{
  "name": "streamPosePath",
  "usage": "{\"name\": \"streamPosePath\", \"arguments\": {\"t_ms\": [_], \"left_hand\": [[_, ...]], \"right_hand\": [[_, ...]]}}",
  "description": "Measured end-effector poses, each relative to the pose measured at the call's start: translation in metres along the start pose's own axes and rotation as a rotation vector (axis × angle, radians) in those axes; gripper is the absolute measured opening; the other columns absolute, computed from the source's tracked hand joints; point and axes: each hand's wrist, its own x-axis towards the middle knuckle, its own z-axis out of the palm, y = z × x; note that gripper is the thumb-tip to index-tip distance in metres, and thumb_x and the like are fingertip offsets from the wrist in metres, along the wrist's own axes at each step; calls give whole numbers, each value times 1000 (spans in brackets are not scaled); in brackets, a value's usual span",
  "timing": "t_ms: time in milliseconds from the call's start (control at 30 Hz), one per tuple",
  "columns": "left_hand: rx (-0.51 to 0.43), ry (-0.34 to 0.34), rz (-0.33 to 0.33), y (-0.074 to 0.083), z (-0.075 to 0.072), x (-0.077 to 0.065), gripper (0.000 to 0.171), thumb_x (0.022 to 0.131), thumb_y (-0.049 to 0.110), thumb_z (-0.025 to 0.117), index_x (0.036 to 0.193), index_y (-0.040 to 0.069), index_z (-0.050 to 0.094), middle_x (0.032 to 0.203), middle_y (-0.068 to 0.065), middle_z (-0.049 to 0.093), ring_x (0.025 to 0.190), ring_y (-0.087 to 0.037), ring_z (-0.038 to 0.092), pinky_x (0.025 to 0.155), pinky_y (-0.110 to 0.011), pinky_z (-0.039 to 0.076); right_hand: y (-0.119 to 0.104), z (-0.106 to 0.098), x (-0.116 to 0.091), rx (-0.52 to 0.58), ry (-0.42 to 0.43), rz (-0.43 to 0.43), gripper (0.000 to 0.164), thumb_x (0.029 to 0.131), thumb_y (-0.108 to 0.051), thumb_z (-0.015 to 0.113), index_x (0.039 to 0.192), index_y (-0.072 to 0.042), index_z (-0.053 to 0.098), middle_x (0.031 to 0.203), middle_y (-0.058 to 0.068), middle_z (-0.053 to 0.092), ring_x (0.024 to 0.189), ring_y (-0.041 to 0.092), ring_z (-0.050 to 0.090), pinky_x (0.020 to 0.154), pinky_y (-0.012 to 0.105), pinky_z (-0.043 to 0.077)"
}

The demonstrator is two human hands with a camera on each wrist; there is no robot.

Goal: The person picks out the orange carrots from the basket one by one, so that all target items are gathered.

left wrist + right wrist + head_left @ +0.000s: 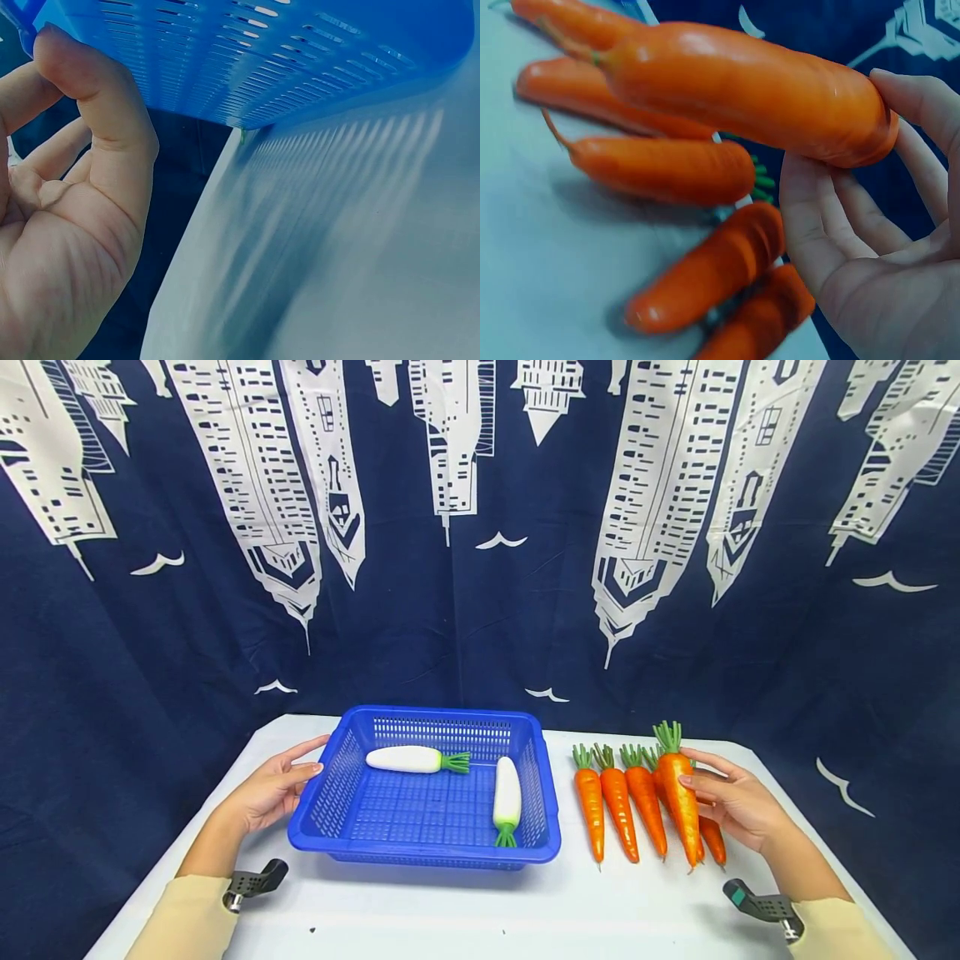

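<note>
A blue plastic basket (pixel 427 856) with slotted walls stands at the middle of the table. My left hand (pixel 270 789) grips its left rim, the thumb seen against the rim in the left wrist view. Inside the basket lie two white radishes with green tops: one radish (pixel 405 759) across the back, another radish (pixel 507 793) lengthwise at the right. My right hand (pixel 738 802) pinches an orange carrot (pixel 757 90) between thumb and fingers, near its leafy end. The held carrot is raised above several other carrots (pixel 617 802) lying on the table, partly hiding some of them.
The white table (pixel 600 914) carries the basket and the carrots. Behind its far edge hangs a dark blue curtain (pixel 450 635) with white building shapes. Small wrist cameras (pixel 258 878) sit at both cuffs.
</note>
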Motion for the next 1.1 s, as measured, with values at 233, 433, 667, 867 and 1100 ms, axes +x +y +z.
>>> {"name": "streamPosePath", "arguments": {"t_ms": [233,433,667,867,1100], "left_hand": [[7,16,-10,1,0,0,69,109,8,47,165,9,5,114,0,74,97,-16,76,86,-37,64],[0,34,-33,3,1,1,71,108,11,49,165,12,7,117,0,73,100,-17,76,87,-37,64],[-3,26,-33,3,1,0,70,109,10,47,165,11,5,116,1,74,99,-16,76,86,-36,64],[-2,30,-36,4,1,1,71,108,10,48,165,11,6,117,1,74,100,-17,75,87,-36,64],[6,33,-44,4,1,1,72,108,11,49,165,11,5,117,1,74,101,-17,76,87,-36,64]], "right_hand": [[4,-21,1,1,25,16,37,103,-14,61,129,-40,68,109,-19,73,99,6,70,85,29,62],[7,-35,3,-10,50,55,36,103,-14,62,122,-43,70,107,-22,71,97,5,70,83,30,63],[9,-50,2,-53,65,68,34,101,-14,65,117,-43,72,105,-22,72,95,4,70,82,29,64],[8,-64,3,-107,88,84,31,100,-17,68,112,-45,73,102,-25,72,92,3,70,81,30,64],[10,-78,5,-206,102,103,30,99,-21,69,111,-49,71,100,-28,70,92,1,71,81,29,64]]}}
